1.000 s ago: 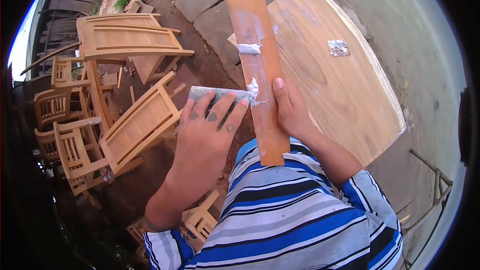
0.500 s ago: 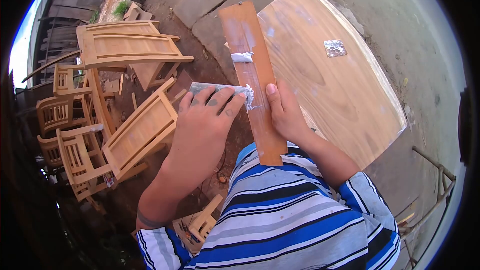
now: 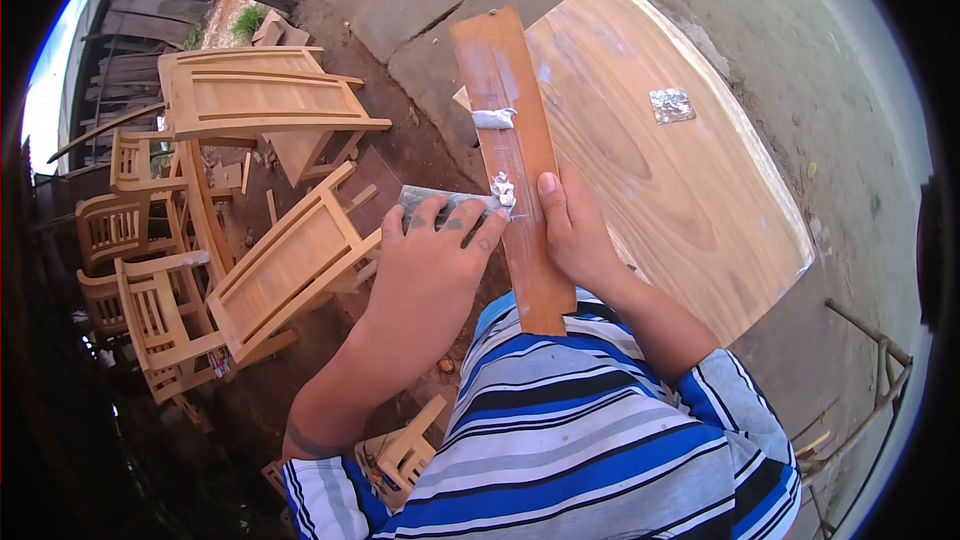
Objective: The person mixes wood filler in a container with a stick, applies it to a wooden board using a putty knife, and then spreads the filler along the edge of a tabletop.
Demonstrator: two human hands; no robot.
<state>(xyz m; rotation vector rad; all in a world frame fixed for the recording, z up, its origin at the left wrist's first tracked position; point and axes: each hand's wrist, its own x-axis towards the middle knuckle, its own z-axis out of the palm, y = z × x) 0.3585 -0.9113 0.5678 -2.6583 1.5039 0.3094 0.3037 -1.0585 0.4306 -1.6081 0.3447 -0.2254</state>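
1. Spanning the space before the body, the narrow brown board (image 3: 538,165) is held tilted a little, its lower end over the striped shirt (image 3: 590,410); whether it touches the cloth, I cannot tell.
2. This board looks thin, light and quite stiff. The long edge, near the middle, seems a good place to hold it, away from the paste.
3. On its face lie a white paste lump (image 3: 503,190) and, higher up, a white paste strip (image 3: 493,119). Both look soft and sticky, and probably slippery under the fingers.
4. The right hand (image 3: 577,232) is closed around the board's right edge, thumb on the face; its other fingers are hidden behind.
5. The left hand (image 3: 436,248) is partly closed on a flat grey plate (image 3: 420,201), four fingers spread along it, thumb not visible. The plate's right end is at the paste lump.
6. This plate appears thin and light, perhaps a little flexible; its clean far side suits the grip better.
7. Farther right is a large wooden panel (image 3: 640,165), bearing a shiny square piece (image 3: 672,105).
8. At left stand wooden frames (image 3: 290,265) and chairs (image 3: 160,320), well apart from the hands.
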